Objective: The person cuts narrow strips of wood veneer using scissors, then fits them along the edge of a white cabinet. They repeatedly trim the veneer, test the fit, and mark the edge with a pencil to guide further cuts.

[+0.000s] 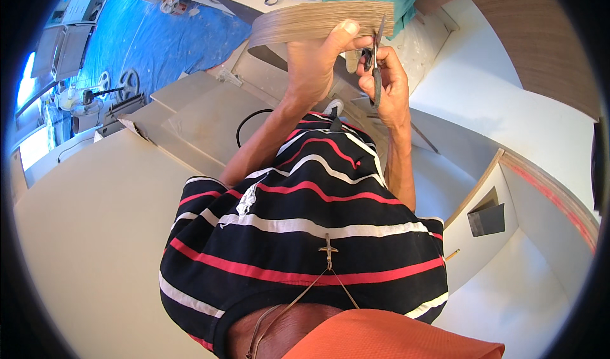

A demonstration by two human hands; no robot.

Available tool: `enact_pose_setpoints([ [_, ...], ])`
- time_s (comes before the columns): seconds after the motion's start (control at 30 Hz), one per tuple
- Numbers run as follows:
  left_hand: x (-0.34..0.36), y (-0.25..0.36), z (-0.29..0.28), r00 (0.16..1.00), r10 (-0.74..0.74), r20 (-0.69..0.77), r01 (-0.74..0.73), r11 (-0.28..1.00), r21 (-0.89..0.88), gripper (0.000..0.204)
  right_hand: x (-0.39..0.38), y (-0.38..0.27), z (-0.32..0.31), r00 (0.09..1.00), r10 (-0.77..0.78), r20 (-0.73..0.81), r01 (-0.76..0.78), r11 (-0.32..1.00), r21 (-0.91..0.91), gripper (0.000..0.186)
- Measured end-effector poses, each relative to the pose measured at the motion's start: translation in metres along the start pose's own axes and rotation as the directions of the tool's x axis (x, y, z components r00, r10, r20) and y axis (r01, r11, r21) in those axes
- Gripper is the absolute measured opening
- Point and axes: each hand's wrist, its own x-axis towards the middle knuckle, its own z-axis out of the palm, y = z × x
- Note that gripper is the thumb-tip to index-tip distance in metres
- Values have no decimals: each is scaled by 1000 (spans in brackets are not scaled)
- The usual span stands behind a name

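- Single view, from a fisheye camera worn on the person's head, looking steeply down along the chest and striped shirt (305, 232).
- The forearms enter from below; the left hand (314, 60) and right hand (387, 82) sit close, in the upper centre.
- Pale board surfaces (95, 232) spread around, bending toward the dark circular rim.
- No second view overlaps it.

Pale panels (210, 114) (stacked) carry a looping black cable (248, 119).
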Motion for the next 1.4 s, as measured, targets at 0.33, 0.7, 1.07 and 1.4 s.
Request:
enact_pose_setpoints([
  [0.33,2,4,1,997,27,-77,-26,999,21,16,-11,2,12,988,108,-113,-114,992,-46,36],
  [0.7,4,9,-11,1000,15,-16,-13,995,100,17,-11,10,19,989,4,-151,-23,992,-125,33],
  [1.07,4,10,-2,998,14,-59,-9,996,90,17,-10,4,16,986,44,-158,-65,989,-131,10],
  [1.4,3,10,-8,1000,5,-1,-4,979,205,19,-7,-1,13,997,49,-65,-52,997,-53,5],
])
